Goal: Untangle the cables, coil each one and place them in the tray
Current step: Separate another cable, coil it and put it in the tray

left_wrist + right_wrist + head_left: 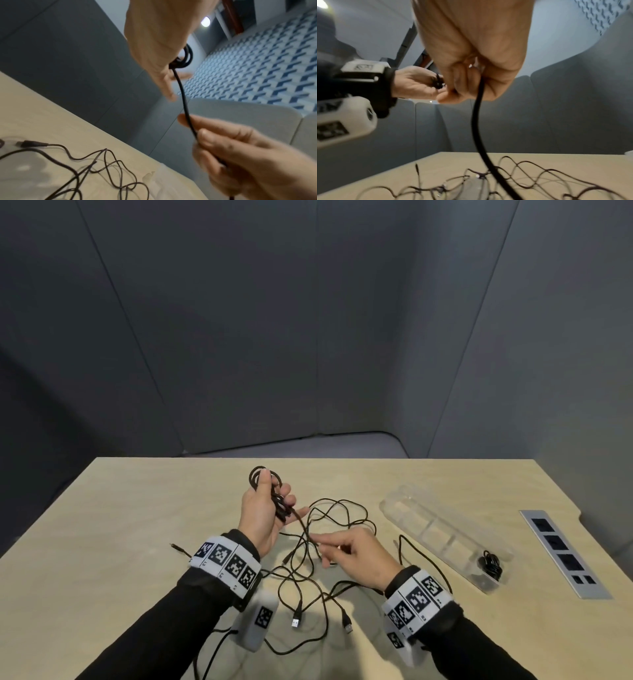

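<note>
The clear tray [407, 510] lay on the right side of the wooden table [137, 525], divided into compartments; its nearest end held one coiled black cable [492, 566], and the other compartments looked bare. The left hand [262, 513] was raised over the table, thumb and fingers closed on a partly wound coil [263, 479]. The right hand [356, 558] pinched the same cable's loose run just beside it. Tangled cables [308, 587] sprawled below, between the wrists

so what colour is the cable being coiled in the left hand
Black; the coil in the left hand shows best in the head view.
</note>
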